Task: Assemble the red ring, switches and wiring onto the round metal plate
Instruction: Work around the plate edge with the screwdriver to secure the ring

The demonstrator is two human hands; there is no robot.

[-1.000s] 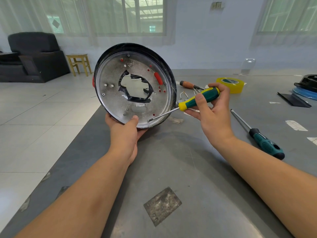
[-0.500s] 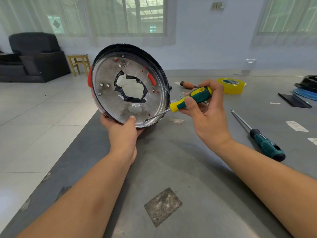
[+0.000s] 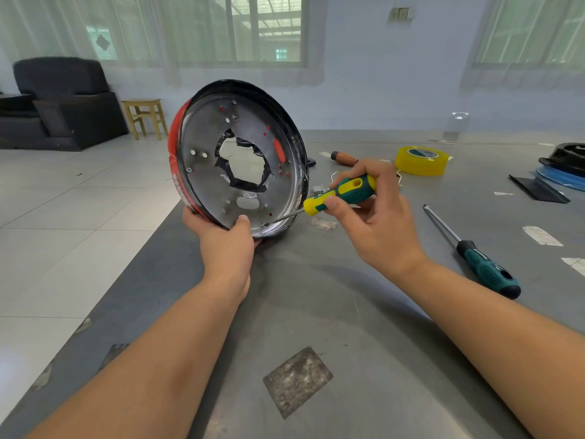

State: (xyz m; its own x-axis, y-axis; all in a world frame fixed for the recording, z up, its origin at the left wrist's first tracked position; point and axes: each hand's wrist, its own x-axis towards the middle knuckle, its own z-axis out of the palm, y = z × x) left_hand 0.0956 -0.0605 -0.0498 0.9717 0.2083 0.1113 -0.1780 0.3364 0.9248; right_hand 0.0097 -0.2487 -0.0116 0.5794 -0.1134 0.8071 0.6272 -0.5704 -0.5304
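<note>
My left hand (image 3: 224, 245) grips the lower rim of the round metal plate (image 3: 205, 179) and holds it upright on edge, its inner face toward me. The plate has a jagged centre hole lined with black tape. The red ring (image 3: 173, 144) shows along the plate's left outer edge, and red shows through a slot at the plate's right. My right hand (image 3: 376, 213) holds a green-and-yellow screwdriver (image 3: 340, 193) whose tip rests inside the plate's lower rim, beside my left thumb. A small metal part with thin wires lies partly hidden behind my right hand.
On the grey table (image 3: 316, 312) lie a second green-handled screwdriver (image 3: 474, 255) at right, a brown-handled tool (image 3: 343, 158), a yellow tape roll (image 3: 421, 160) and black and blue parts (image 3: 560, 169) at the far right. The table's left edge drops to a tiled floor.
The plate has turned, its face now angled more to the right, and more of the red ring shows at its left edge. My right hand and the screwdriver have shifted slightly left with it.
</note>
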